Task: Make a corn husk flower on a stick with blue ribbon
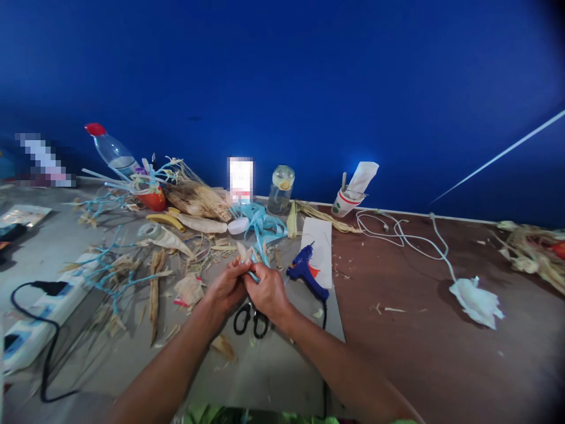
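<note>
My left hand (228, 285) and my right hand (267, 288) meet over the grey mat, fingertips pinched together on a narrow light blue ribbon (263, 253). From there the ribbon leads up to a loose tangle of the same colour. Pale, petal-like husk pieces (245, 252) stick up just beyond my fingertips; the exact grip on them is hidden. Black-handled scissors (251, 321) lie below my hands, their blades covered. Right of my right hand, a blue hot glue gun (308, 274) rests partly on white paper (324, 241).
A glass jar (281, 191), a paper cup (345, 203) and a bottle (112, 152) stand along the blue wall. Dried husks (194, 199) and blue-wrapped stems (117, 282) litter the left side, near a power strip (44, 321). A white cable (424, 238) crosses the brown tabletop.
</note>
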The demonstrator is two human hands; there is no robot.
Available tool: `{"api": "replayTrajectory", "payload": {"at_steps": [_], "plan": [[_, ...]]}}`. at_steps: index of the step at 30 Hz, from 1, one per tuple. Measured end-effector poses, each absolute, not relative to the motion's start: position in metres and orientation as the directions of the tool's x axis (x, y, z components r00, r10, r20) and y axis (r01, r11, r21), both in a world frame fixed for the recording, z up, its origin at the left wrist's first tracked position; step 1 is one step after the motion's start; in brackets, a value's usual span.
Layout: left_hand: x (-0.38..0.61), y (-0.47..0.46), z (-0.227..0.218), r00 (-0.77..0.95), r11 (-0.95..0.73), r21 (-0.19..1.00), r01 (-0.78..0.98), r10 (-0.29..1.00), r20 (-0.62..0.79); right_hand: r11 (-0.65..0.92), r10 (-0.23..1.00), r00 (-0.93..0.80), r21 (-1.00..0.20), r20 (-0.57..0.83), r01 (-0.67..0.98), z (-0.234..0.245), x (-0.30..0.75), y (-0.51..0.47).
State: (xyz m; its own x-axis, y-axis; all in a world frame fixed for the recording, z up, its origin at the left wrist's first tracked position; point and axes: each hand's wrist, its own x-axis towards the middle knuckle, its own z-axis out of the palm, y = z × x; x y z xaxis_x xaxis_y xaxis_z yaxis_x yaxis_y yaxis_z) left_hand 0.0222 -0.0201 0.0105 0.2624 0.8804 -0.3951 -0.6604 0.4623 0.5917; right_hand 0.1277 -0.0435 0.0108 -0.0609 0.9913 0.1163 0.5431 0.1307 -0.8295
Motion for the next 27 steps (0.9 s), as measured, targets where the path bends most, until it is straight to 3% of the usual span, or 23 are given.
{"api": "replayTrajectory", "payload": {"at_steps": [7, 19, 27], "plan": [[0.019, -0.023, 0.011, 0.324, 0.449, 0.620, -0.643, 0.894, -0.311, 0.105, 0.993, -0.025, -0.793, 0.113, 0.600, 0.013, 0.128, -0.043], [0.010, -0.021, 0.018, 0.373, 0.520, 0.679, -0.519, 0.852, -0.367, 0.108, 0.994, -0.045, -0.749, 0.104, 0.654, 0.025, 0.141, -0.039], [0.009, -0.021, 0.012, 0.337, 0.487, 0.676, -0.552, 0.873, -0.353, 0.115, 0.993, -0.062, -0.712, 0.100, 0.693, 0.020, 0.140, -0.038]]}}
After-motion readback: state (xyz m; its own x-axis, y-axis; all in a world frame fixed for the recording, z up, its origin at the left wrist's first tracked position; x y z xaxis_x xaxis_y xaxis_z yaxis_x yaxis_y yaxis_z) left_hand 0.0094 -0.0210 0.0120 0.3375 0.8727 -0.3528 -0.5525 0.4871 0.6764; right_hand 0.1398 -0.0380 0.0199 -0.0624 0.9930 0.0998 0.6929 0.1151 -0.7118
